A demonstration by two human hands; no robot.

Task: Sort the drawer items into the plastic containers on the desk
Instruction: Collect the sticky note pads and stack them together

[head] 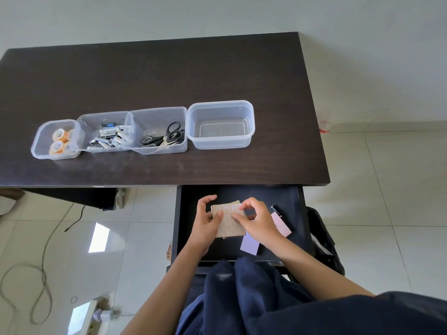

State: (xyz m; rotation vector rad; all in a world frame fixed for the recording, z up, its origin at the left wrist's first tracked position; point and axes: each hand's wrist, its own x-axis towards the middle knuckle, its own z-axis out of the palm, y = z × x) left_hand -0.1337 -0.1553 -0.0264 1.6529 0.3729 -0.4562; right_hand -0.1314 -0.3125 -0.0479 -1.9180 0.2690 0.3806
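— What's in your tubs on the desk (154, 76)?
— Left of the empty tub (220, 124): scissors (167, 137), batteries (108, 137), tape rolls (59, 141).
— And your hands?
— Your left hand (205, 223) and right hand (256, 221) both pinch a tan notepad (227, 221) over the open drawer (290, 197); pale floor tiles (377, 189) surround it.

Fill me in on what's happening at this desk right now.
A person is sorting drawer items into four plastic containers on the desk. Both hands, left hand and right hand, hold a beige pad of sticky notes over the open drawer. Pink and purple notes and a pen remain in the drawer. Tape rolls, batteries and scissors are already sorted; the rightmost container is empty.
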